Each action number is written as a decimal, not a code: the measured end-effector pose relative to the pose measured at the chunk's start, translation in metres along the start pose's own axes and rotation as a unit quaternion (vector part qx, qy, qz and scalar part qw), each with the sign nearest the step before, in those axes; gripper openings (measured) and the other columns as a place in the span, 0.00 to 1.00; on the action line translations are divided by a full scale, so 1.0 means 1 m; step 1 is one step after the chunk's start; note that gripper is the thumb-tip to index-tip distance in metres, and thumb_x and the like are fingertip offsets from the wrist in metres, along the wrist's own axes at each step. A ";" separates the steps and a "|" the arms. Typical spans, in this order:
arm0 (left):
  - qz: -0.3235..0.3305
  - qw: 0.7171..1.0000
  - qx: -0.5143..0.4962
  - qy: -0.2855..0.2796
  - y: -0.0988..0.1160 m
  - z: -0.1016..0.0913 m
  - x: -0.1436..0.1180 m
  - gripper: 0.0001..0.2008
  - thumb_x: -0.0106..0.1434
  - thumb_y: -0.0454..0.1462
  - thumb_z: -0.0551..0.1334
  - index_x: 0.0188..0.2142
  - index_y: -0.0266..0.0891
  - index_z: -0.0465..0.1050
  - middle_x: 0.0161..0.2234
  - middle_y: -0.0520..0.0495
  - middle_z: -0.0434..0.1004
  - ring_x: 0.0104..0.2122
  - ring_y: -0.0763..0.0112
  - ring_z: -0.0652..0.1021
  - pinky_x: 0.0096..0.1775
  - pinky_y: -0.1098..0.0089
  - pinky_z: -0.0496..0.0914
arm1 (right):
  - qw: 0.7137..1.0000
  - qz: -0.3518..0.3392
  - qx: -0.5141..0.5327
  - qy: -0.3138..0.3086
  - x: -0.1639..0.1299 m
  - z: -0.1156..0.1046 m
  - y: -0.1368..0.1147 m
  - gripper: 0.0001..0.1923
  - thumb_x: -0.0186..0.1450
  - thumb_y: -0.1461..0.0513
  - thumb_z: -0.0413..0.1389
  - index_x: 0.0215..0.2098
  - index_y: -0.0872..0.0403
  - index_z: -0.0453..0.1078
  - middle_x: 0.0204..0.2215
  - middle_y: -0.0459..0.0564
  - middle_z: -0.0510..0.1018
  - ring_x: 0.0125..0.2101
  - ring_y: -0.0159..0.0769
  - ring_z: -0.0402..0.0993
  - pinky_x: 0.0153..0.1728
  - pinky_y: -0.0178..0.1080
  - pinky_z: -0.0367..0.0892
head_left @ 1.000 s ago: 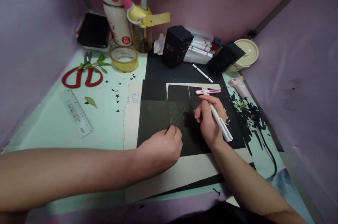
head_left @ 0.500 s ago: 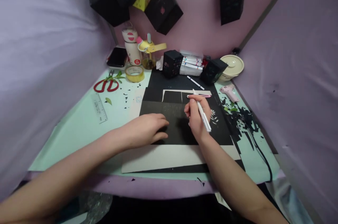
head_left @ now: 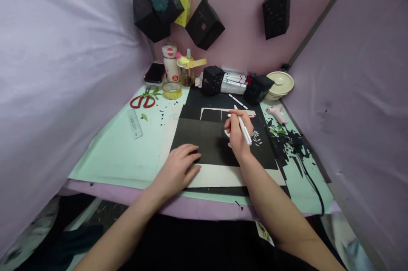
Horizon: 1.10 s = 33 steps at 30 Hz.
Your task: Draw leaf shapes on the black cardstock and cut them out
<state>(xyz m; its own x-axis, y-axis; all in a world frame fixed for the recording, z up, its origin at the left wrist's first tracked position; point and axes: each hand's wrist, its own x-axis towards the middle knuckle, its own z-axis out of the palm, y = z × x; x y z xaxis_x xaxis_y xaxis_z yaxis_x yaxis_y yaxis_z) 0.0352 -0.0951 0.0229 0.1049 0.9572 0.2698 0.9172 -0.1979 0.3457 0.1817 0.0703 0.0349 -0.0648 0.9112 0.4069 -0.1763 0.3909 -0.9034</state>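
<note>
My right hand (head_left: 239,135) is closed round a white marker pen (head_left: 245,130), which slants across my fingers above black paper (head_left: 207,141). Its lower tip is hidden by the hand. Beside the hand, a pale flower with leaves (head_left: 256,138) shows on the black paper. My left hand (head_left: 181,164) lies flat at the left front edge of that paper, fingers apart and holding nothing. Beneath the black paper, a white sheet (head_left: 219,176) sticks out at the front. A pink-and-white pen (head_left: 250,116) lies just behind my right hand.
Red-handled scissors (head_left: 142,101), a clear ruler (head_left: 135,124) and a tape roll (head_left: 172,90) lie left. Boxed markers (head_left: 234,82) stand at the back beside black paper boxes (head_left: 212,80). A pink glue gun (head_left: 277,114) and black scraps (head_left: 291,147) lie right. Several boxes (head_left: 205,24) hang above.
The camera view has shifted. My left hand has turned and slid toward the paper's front left edge, with its fingers spread more. My right hand still holds the marker pen over the paper.
</note>
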 end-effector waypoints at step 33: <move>-0.001 0.998 0.056 0.040 0.053 0.053 -0.017 0.26 0.68 0.48 0.59 0.58 0.31 0.68 0.61 0.34 0.68 0.62 0.51 0.67 0.60 0.50 0.66 | 0.979 0.072 -0.175 -0.079 -0.040 -0.047 0.007 0.13 0.66 0.54 0.57 0.31 0.54 0.72 0.18 0.41 0.70 0.19 0.28 0.63 0.22 0.33 0.59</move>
<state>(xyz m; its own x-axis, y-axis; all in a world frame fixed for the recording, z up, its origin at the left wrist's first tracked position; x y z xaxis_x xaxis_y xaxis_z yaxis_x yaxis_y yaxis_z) 0.1024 -0.1104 -0.0108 0.0761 0.9370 0.3409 0.9550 -0.1668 0.2454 0.2290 0.0426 0.0062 -0.2199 0.9393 0.2635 0.1907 0.3063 -0.9326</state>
